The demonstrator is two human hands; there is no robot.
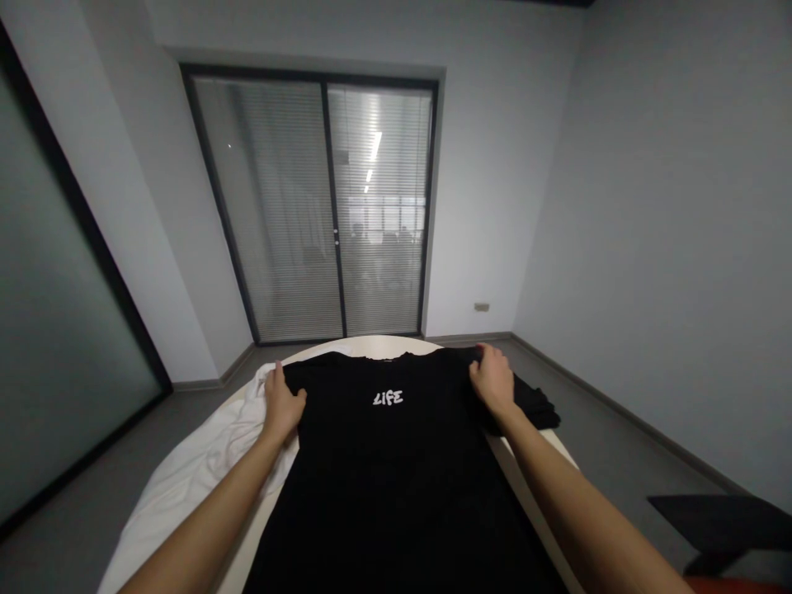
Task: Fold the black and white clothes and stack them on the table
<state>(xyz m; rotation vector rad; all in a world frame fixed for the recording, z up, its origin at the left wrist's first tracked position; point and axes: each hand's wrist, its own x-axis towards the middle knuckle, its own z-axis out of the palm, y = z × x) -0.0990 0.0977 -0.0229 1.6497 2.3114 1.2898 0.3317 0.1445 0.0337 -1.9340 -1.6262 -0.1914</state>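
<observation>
A black T-shirt (396,470) with the white word "LIFE" on its chest lies spread flat on a white round table (525,487), collar away from me. My left hand (281,404) grips the shirt at its left shoulder, fingers curled on the cloth. My right hand (493,378) pinches the right shoulder, where the right sleeve (532,406) hangs bunched over the table's edge.
A white garment (204,462) lies crumpled on the table left of the shirt. Beyond the table is a grey floor, a glass sliding door with blinds (327,214) and grey walls. A dark object (723,520) sits low at the right.
</observation>
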